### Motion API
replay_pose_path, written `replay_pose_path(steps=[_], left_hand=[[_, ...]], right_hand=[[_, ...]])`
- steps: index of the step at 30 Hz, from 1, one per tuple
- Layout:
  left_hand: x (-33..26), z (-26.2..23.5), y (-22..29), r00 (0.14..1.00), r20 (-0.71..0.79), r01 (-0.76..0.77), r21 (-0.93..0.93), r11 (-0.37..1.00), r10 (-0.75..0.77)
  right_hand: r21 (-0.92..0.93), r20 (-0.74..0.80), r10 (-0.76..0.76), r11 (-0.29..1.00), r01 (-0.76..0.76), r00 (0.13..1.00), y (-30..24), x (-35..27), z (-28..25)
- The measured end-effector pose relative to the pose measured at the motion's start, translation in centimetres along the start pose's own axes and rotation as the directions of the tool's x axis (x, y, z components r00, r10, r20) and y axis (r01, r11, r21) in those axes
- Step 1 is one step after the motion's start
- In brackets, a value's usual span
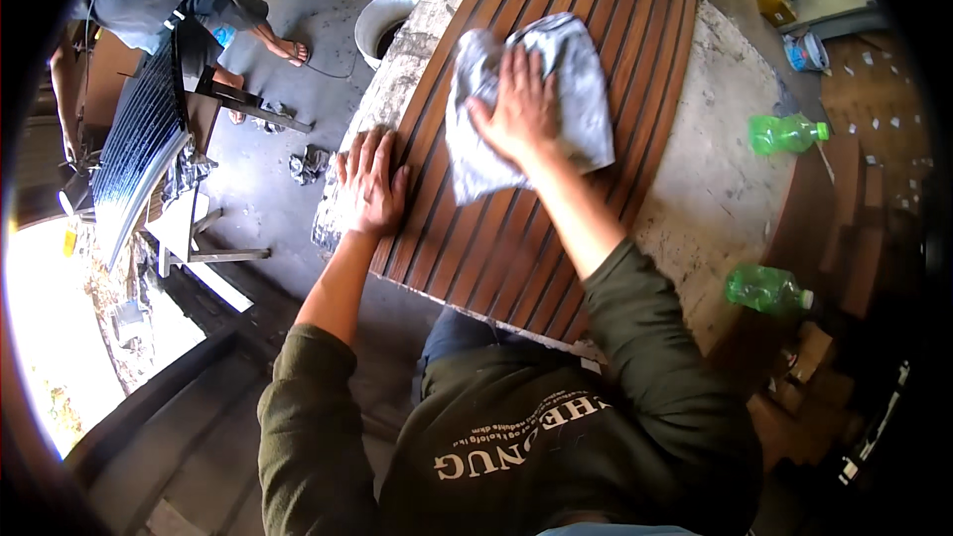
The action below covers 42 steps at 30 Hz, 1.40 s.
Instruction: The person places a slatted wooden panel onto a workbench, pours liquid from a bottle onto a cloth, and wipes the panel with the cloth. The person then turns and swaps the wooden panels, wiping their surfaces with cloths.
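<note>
A brown slatted wood panel (476,258) with dark grooves lies across a worn, paint-stained white tabletop (710,199). Flat on a pale grey cloth (581,69), my right hand (521,109) presses it against the upper middle of the panel with fingers spread. My left hand (369,184) rests at the panel's left edge, fingers extended and apart, holding nothing; its palm covers part of the edge and the tabletop beside it.
Two green plastic bottles (787,134) (767,289) lie on the table's right side. A white bucket (387,25) stands on the floor beyond the left edge. Farther left, another person (189,0) is beside a dark grooved panel (144,139) on a stand. Boxes (774,5) sit at the far right.
</note>
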<state>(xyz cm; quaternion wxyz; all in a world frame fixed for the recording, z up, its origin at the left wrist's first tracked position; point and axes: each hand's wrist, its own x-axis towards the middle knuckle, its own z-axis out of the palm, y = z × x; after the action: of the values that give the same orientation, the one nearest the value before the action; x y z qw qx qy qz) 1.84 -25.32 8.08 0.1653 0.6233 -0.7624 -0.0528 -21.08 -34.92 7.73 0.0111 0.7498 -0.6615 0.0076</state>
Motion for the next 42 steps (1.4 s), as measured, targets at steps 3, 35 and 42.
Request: replay_pose_path(steps=[3, 35, 42], left_hand=[[-0.6, 0.7, -0.8, 0.999, 0.0, 0.047, -0.028, 0.999, -0.047], [-46.2, 3.1, -1.8, 0.561, 0.134, 0.824, -0.188, 0.534, -0.817], [-41.7, 4.3, -2.4, 0.588, 0.178, 0.78, -0.384, 0.494, -0.789]], right_hand=[[0.106, 0.134, -0.206, 0.976, 0.192, 0.969, -4.8, -7.7, -2.1], [0.307, -0.096, -0.174, 0.932, 0.195, 0.98, 8.2, -28.3, -1.7], [0.696, -0.143, 0.469, 0.674, -0.248, 0.872, 14.0, -30.1, -2.7]])
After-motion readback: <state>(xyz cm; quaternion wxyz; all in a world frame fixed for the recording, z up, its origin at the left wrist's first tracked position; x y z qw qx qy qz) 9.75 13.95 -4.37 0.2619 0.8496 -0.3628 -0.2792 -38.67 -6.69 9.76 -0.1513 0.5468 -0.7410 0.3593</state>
